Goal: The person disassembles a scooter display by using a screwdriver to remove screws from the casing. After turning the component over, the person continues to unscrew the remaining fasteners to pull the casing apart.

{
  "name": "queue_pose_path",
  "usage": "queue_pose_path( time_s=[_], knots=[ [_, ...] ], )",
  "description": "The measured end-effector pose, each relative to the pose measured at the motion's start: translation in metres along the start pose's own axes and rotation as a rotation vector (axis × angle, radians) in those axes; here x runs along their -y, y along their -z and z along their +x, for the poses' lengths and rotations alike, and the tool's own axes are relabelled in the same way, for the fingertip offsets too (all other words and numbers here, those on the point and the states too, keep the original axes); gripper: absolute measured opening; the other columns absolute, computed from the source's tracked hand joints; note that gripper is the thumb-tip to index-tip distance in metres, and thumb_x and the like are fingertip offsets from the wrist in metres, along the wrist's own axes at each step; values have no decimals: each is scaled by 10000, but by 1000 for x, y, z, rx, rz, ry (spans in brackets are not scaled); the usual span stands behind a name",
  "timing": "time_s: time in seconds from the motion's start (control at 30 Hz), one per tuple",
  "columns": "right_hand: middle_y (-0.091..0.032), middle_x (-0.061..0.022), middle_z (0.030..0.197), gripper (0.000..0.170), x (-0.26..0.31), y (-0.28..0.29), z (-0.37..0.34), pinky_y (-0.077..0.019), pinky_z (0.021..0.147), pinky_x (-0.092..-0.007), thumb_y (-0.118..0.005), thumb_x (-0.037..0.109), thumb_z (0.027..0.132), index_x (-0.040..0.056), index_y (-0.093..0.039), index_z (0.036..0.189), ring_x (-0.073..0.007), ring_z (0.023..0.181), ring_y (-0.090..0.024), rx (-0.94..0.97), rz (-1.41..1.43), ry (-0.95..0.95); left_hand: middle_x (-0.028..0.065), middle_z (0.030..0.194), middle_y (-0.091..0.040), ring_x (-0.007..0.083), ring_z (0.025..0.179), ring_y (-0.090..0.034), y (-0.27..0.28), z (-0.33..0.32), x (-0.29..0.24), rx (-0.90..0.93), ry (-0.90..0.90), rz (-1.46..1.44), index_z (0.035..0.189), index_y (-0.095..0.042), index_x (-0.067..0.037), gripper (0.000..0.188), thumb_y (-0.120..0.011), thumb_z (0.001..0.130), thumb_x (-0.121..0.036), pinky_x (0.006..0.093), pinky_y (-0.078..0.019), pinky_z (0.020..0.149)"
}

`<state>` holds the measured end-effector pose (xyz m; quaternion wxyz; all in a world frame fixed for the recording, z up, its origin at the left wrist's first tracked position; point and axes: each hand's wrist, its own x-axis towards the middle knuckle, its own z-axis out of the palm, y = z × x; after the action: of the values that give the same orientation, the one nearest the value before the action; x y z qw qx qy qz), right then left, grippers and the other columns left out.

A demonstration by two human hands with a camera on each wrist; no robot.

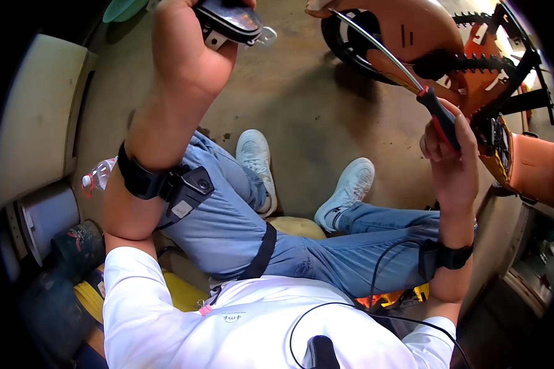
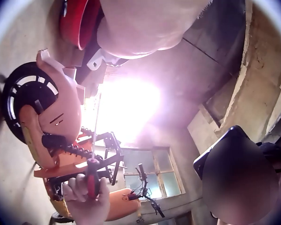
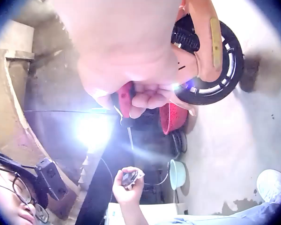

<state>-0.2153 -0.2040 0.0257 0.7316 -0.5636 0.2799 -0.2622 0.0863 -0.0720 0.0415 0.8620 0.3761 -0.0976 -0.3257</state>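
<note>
At the top of the head view, my left hand holds a glossy, rounded lamp-like part with a dark clear face and small metal tabs. The frame's edge cuts off some of it and of the fingers. On the other side, my right hand grips a screwdriver by its red and black handle. Its long metal shaft points up and to the left, the tip overlapping an orange scooter body in this view. The right wrist view shows the handle within the curled fingers, and the lamp-like part beyond.
The orange scooter lies at the right with its black wheel and springs showing. Left of the legs are a plastic bottle and a pale cabinet. A red basket and a pale green basin stand on the floor.
</note>
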Motion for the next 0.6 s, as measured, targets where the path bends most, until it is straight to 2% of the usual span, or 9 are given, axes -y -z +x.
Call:
queue_pose_path(
  time_s=[0.13,0.2,0.23,0.33,0.37,0.4,0.5,0.57,0.6],
  knots=[
    [-528,-13,770,432,-21,-4,0,-341,570,-216,-458,306,994,-40,-582,1221,-60,637,-451,-50,-191,-96,82,774,-624,203,714,-619,-2,-10,-19,-29,-76,44,854,-595,-34,44,-610,871,-71,308,-529,680],
    [-555,-4,772,372,-38,-2,8,-355,563,-197,-510,275,978,-21,-622,1174,-52,655,-494,-32,-238,-157,86,776,-626,202,712,-619,-7,-24,-25,114,-164,53,854,-593,-29,53,-613,871,-75,304,-530,683],
    [-566,-1,760,344,-50,-2,15,-363,560,-200,-539,267,968,-9,-641,1147,-52,653,-506,27,-350,-219,85,776,-628,199,712,-619,-4,-22,-23,113,-240,86,858,-594,-28,55,-617,868,-78,300,-531,686],
    [-604,-20,740,313,-94,-9,43,-416,569,-225,-625,263,924,0,-676,1085,-73,651,-549,155,-528,-378,85,779,-632,200,711,-621,0,-20,-20,23,-245,56,863,-599,-31,54,-622,864,-79,297,-530,685],
    [-617,-34,748,335,-114,-17,54,-435,582,-240,-638,274,910,-13,-673,1079,-87,656,-563,175,-586,-387,88,784,-634,200,714,-623,-4,-30,-16,70,-274,109,865,-603,-30,55,-625,860,-80,297,-529,680],
    [-630,-48,755,359,-134,-27,66,-455,596,-255,-651,285,896,-26,-670,1073,-100,660,-577,200,-648,-391,88,784,-634,200,714,-623,-1,-29,-16,60,-277,107,865,-603,-30,55,-625,860,-80,297,-529,680],
    [-646,-67,775,383,-204,-56,95,-483,634,-284,-666,295,875,-40,-671,1060,-122,685,-596,265,-644,-314,86,783,-635,189,726,-625,3,-29,-29,-5,-40,68,854,-601,-25,67,-629,859,-85,297,-522,674],
    [-690,-98,815,401,-251,-76,108,-505,676,-318,-665,346,862,0,-693,1061,-180,732,-646,294,-636,-292,85,782,-629,182,728,-619,9,-20,-24,-31,-71,20,849,-599,-24,70,-627,860,-88,290,-514,683],
    [-690,-98,815,401,-267,-87,112,-505,676,-318,-665,346,862,0,-693,1061,-180,732,-646,312,-634,-297,84,782,-626,180,729,-616,12,-18,-22,-26,-105,16,847,-598,-26,71,-626,860,-90,287,-511,688]
  ],
)
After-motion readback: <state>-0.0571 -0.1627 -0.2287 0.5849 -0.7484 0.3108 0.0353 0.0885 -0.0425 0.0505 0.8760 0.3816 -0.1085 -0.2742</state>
